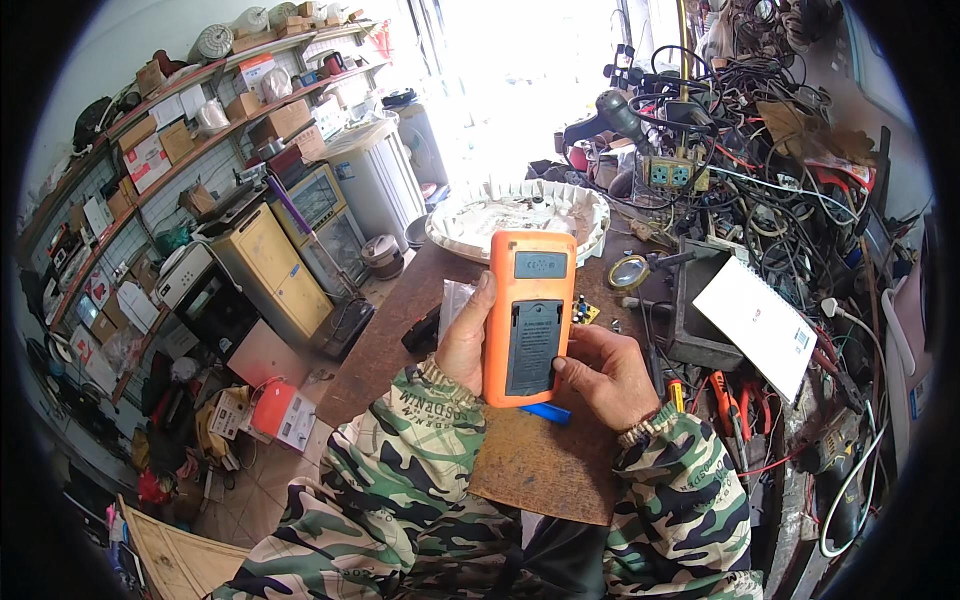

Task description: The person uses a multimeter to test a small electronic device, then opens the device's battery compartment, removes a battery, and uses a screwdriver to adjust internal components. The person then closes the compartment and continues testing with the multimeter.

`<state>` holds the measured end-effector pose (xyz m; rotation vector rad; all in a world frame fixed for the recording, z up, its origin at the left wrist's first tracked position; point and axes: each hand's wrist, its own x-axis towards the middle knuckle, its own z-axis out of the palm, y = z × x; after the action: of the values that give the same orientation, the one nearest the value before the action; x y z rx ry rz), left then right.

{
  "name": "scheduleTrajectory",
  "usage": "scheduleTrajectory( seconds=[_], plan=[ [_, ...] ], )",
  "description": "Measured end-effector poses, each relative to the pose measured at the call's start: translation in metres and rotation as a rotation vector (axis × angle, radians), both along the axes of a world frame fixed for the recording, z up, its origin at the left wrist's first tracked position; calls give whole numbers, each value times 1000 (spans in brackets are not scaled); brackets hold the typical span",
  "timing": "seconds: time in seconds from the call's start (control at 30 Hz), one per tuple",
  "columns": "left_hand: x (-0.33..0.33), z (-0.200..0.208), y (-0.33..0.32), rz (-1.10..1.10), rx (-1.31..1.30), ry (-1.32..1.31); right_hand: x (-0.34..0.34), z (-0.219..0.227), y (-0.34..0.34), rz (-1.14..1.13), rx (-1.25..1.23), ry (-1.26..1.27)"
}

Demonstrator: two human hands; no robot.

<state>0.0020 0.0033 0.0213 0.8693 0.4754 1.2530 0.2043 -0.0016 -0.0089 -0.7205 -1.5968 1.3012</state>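
An orange-cased multimeter (532,289) stands upright before me, its back turned to me. A dark grey panel (535,350) with small print fills the lower part of that back. My left hand (464,345) is closed round the left side of the case, thumb along the edge. At the lower right, my right hand (612,376) grips the case, its thumb at the panel's edge and the other fingers partly hidden. Below the case a blue strip (548,412) lies on the wooden table (540,470). The meter's front is out of sight.
Behind the multimeter sits a round white basin (440,225). To the right are a small circuit board (584,313), a magnifying glass (629,271), a spiral notebook (755,325) on a dark tray (700,349), orange-handled pliers (728,405) and heaped cables (790,200). Loaded shelves (200,125) stand at the left.
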Motion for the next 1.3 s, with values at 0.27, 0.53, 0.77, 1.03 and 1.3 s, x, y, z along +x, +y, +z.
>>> scheduleTrajectory(
  seconds=[0.27, 0.53, 0.77, 1.03, 1.3],
  plan=[
    [-2, -7, 1, -25, -12, -42, -3, -3, -1, -137, 90, -21],
    [4, -1, -3, -79, -27, -34, -6, 12, -12, -111, 53, 224],
    [2, -3, -5, -46, -17, -3, -6, 16, -18, -76, 78, 68],
    [6, -1, -5, -86, -13, -8, -4, 19, -20, -161, 250, -72],
    [15, -1, -6, -74, 24, 33, -2, 14, -17, -201, 350, -144]
  ],
)
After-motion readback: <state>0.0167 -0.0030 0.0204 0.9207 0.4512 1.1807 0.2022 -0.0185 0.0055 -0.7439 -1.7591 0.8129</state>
